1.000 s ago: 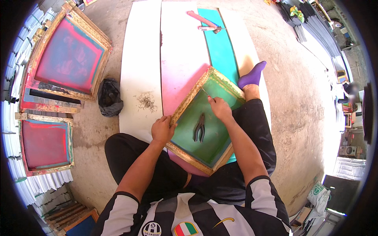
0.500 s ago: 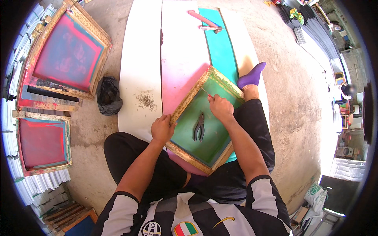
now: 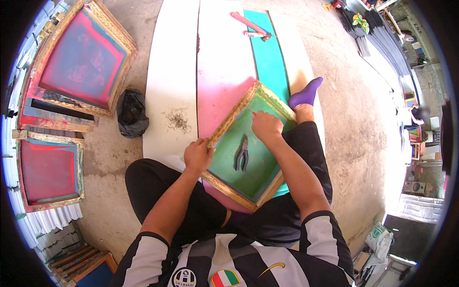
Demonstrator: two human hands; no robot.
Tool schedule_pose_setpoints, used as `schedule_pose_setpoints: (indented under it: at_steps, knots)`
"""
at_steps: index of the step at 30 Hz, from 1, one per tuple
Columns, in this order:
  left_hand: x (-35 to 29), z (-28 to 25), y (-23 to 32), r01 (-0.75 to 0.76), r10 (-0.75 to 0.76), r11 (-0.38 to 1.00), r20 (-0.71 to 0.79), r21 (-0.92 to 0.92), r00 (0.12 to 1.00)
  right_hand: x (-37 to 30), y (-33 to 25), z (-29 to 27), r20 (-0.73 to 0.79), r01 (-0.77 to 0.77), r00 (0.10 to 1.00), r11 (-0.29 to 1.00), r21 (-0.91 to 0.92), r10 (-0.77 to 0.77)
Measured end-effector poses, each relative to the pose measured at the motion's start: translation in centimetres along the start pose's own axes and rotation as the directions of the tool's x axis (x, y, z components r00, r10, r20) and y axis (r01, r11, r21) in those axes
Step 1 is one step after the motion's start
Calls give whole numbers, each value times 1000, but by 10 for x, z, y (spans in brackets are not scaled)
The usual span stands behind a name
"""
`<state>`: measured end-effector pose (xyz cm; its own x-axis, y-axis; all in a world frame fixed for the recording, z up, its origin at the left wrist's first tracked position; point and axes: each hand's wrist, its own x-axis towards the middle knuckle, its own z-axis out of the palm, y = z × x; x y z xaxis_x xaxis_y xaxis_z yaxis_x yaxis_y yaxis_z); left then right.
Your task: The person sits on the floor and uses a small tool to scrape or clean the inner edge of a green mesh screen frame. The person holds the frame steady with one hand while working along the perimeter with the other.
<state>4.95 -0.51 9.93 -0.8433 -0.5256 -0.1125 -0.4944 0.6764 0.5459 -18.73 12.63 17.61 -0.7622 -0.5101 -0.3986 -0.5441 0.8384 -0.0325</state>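
Observation:
A wooden screen-printing frame (image 3: pixel 227 119) with a green mesh (image 3: pixel 224 160) lies tilted across my legs. My left hand (image 3: pixel 198 155) is closed round the frame's left side. In my right hand (image 3: pixel 267 126) is a screwdriver (image 3: pixel 254 114), its red handle mostly hidden by my fingers. The thin shaft points up and left, with its tip by the inner edge of the upper left side. Pliers (image 3: pixel 242 154) with dark handles rest on the green mesh, jaws pointing away from me.
A pile of staples or wire bits (image 3: pixel 177 121) lies on the white board (image 3: pixel 167 62). Farther off, a hammer (image 3: pixel 251 25) and another screwdriver (image 3: pixel 255 34) lie near a turquoise strip (image 3: pixel 267 55). A black plastic bag (image 3: pixel 132 114) and printing frames (image 3: pixel 82 62) stand at left.
My right hand has moved slightly left and down, its wrist turned a little, with the screwdriver still in it. My left hand and the pliers keep their places.

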Motion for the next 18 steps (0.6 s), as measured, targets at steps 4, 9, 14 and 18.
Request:
schedule_pose_setpoints:
  at_steps: [4, 9, 14, 18]
  knots:
    - [-1, 5, 0, -17, 18, 1000, -26, 26, 999, 5, -13, 4, 15, -61, 998, 998, -33, 61]
    - [3, 7, 0, -11, 11, 1000, -15, 19, 1000, 17, 21, 20, 37, -35, 999, 964, 263, 26]
    - [0, 8, -2, -11, 12, 1000, -35, 26, 999, 2, 16, 27, 79, -64, 996, 977, 206, 49]
    - [4, 5, 9, -22, 22, 999, 2, 26, 1000, 24, 50, 64, -78, 50, 997, 921, 387, -21]
